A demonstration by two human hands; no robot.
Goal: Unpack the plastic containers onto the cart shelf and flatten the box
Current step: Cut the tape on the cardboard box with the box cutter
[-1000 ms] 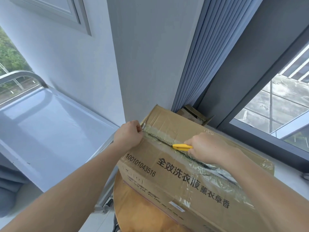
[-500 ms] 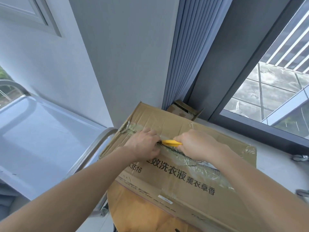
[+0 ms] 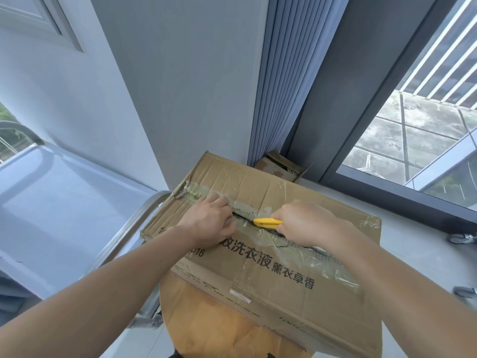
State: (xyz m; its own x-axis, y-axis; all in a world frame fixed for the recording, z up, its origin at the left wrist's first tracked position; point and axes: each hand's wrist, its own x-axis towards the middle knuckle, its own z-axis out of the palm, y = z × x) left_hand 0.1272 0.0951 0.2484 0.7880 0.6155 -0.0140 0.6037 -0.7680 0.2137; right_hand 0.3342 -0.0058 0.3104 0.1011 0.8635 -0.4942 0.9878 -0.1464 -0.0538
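Print on box (image 3: 296,195) read 洗衣液 薰衣草香; my left hand (image 3: 209,223), fingers hooked in seam (image 3: 244,217), hid leading characters. My right hand (image 3: 307,223), at its 3 o'clock, gripped yellow cutter (image 3: 267,223), blade unseen.

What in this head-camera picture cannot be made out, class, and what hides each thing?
All in the head view:
1. Contents of the cardboard box, behind its closed flaps.
2. Handle of the yellow cutter, inside the right hand.
3. Fingertips of the left hand, curled at the seam; grip unclear.
4. Cart shelf, cut off by the left edge.
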